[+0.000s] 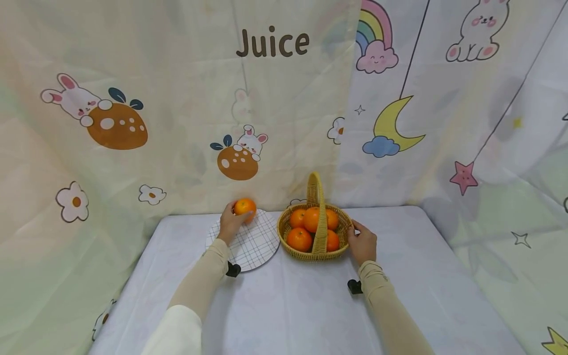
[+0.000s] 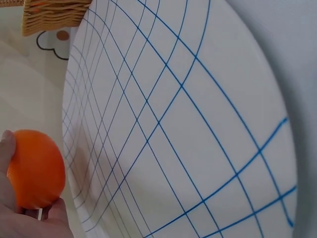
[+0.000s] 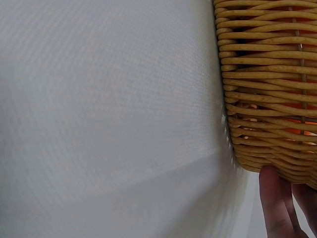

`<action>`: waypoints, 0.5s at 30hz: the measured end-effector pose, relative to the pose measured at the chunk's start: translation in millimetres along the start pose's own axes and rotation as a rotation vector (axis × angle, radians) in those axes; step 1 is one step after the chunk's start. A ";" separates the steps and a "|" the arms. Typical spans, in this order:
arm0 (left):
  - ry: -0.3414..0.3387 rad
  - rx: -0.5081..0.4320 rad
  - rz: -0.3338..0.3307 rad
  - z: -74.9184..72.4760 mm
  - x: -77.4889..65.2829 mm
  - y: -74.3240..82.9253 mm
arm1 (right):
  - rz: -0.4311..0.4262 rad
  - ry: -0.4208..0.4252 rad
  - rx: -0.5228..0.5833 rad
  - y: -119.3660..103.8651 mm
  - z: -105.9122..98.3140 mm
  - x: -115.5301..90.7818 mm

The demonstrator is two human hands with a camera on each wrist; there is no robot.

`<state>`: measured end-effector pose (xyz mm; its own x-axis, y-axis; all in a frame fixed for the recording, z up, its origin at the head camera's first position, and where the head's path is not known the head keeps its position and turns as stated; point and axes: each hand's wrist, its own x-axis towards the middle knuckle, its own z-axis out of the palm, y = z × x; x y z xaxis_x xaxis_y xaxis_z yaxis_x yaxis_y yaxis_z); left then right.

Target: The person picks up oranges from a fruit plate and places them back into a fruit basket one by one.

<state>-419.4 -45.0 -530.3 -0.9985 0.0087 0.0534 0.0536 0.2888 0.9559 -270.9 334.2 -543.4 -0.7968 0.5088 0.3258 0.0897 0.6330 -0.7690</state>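
My left hand [image 1: 232, 224] grips an orange [image 1: 245, 208] between thumb and fingers, at the back part of a round white plate [image 1: 255, 246] with blue crossing lines. In the left wrist view the orange [image 2: 37, 168] looks apart from the plate's surface [image 2: 223, 99]. To the plate's right stands a woven basket [image 1: 296, 254] with a tall arched handle and several oranges [image 1: 299, 239] inside. My right hand [image 1: 364, 244] holds the basket's right side at the rim. In the right wrist view, fingers [image 3: 275, 203] touch the wicker wall [image 3: 272, 99]; the thumb is hidden there.
A white cloth [image 1: 288, 305] covers the table. Behind it hangs a printed curtain [image 1: 177, 98] with rabbits, flowers and the word "Juice", close to the table's back edge. Small black devices [image 1: 354, 287] are worn at both wrists.
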 end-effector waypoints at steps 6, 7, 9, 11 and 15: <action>-0.059 -0.005 0.050 2.1 0.6 11.9 | -0.013 -0.011 0.011 0.6 -0.5 -0.4; -0.070 -0.002 0.059 2.6 0.5 14.6 | -0.018 -0.012 0.012 1.0 -0.5 -0.5; -0.096 0.005 0.075 3.8 -0.1 20.2 | -0.026 -0.008 0.015 1.8 -0.6 -0.9; -0.123 0.019 0.093 5.0 -1.0 25.5 | -0.035 -0.001 0.013 3.1 -0.3 -0.8; -0.168 0.032 0.117 7.1 -3.5 34.8 | -0.048 0.008 0.006 4.7 -0.1 -0.1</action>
<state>-414.1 -28.2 -499.2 -0.9728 0.2025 0.1126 0.1722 0.3070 0.9360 -270.4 337.1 -547.0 -0.7951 0.4830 0.3667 0.0482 0.6531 -0.7557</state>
